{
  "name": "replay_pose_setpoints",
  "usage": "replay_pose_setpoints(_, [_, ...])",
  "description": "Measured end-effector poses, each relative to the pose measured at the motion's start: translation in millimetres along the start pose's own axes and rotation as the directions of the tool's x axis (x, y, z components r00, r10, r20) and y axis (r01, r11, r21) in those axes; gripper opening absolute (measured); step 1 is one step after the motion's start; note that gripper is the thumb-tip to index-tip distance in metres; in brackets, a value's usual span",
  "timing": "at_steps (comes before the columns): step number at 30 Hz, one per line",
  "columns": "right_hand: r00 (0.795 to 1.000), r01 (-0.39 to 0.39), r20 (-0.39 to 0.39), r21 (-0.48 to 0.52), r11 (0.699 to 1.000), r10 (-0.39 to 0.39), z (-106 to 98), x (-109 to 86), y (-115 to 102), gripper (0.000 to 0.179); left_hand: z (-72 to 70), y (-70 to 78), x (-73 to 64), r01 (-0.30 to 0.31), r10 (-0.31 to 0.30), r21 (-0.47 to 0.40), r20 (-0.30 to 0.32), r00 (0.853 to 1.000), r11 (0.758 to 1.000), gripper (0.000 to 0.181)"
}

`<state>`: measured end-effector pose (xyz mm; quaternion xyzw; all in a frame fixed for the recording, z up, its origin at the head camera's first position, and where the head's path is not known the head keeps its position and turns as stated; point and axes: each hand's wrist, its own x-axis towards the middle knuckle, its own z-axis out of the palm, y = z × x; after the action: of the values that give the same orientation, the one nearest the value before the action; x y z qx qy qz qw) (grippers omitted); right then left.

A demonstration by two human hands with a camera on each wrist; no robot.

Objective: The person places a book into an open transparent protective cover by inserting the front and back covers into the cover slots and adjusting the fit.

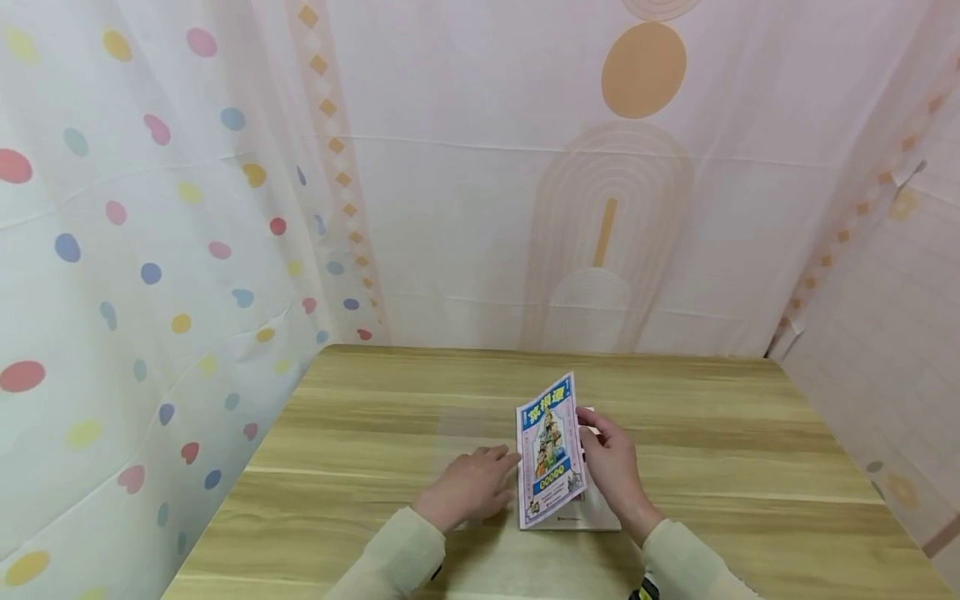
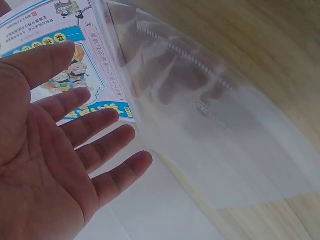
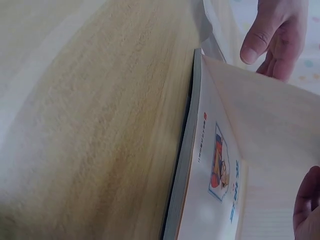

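A book [image 1: 592, 510] lies on the table, its front cover [image 1: 552, 446] raised partway on the spine. Blue bands, yellow lettering and a cartoon crowd decorate the cover. My right hand [image 1: 617, 467] holds the cover's outer edge; in the right wrist view only part of that hand [image 3: 309, 207] shows. Beneath the cover is a white page with a small picture [image 3: 219, 167]. My left hand [image 2: 50, 135], fingers spread and palm showing, is beside the spine and grips nothing. A clear plastic sleeve [image 2: 210, 130] extends from the book's spine side.
The wood-grain table [image 1: 360, 417] stretches around the book on all sides. Behind it hangs a pale curtain with arches [image 1: 465, 242], and a dotted curtain [image 1: 150, 333] closes off the left.
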<state>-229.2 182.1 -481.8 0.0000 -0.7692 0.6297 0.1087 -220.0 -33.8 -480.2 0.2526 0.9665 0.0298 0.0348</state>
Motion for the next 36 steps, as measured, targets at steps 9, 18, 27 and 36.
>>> replay_pose_setpoints(9, [0.964, 0.264, 0.079, -0.244, 0.933, -0.252, 0, 3.1, -1, 0.031, -1.3, 3.2, -1.1, -0.035, 0.034, 0.009, 0.003, 0.999, 0.999, 0.057])
replay_pose_setpoints(18, [0.939, 0.329, 0.215, -0.336, 0.882, -0.268, 5, 4.7, -1, 0.037, -0.9, 5.5, -0.6, -0.047, 0.046, 0.016, 0.016, 0.999, 0.999, 0.056])
replay_pose_setpoints(27, [0.927, 0.323, 0.312, -0.382, 0.866, -0.208, 10, 3.4, 5, 0.052, 4.6, -2.6, -4.9, 0.013, -0.012, 0.024, -0.025, 1.0, 1.0, 0.054])
replay_pose_setpoints(36, [0.904, 0.349, 0.394, -0.455, 0.819, -0.166, 16, 1.9, 13, 0.063, 10.9, -10.4, -9.2, 0.225, -0.228, -0.035, -0.089, 0.97, 0.974, 0.055])
